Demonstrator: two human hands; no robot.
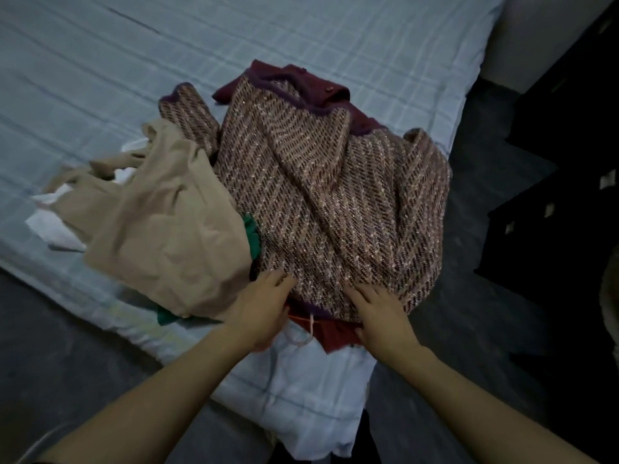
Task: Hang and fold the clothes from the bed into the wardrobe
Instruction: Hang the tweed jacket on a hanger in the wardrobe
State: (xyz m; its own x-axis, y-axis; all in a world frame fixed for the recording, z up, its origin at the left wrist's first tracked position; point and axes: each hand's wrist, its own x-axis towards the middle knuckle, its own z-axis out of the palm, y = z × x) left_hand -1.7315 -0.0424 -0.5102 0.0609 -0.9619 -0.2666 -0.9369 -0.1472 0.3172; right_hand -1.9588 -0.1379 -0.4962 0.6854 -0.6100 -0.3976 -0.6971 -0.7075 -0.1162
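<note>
A heap of clothes lies at the near corner of the bed [100, 78]. On top is a pink-and-purple tweed knit garment [328, 195], with a maroon garment [301, 82] under it. A beige garment [167, 222] lies to its left, over a green piece [253, 232] and a white piece [50, 226]. My left hand [264, 306] touches the tweed garment's near hem with straight fingers. My right hand [382, 313] rests flat on the same hem, a little to the right. A red piece with a pale cord [331, 333] shows between my hands.
The bed has a pale blue checked sheet that hangs over the corner [301, 403]. Dark floor [469, 262] runs along the right side. Dark furniture [569, 162] stands at the right edge.
</note>
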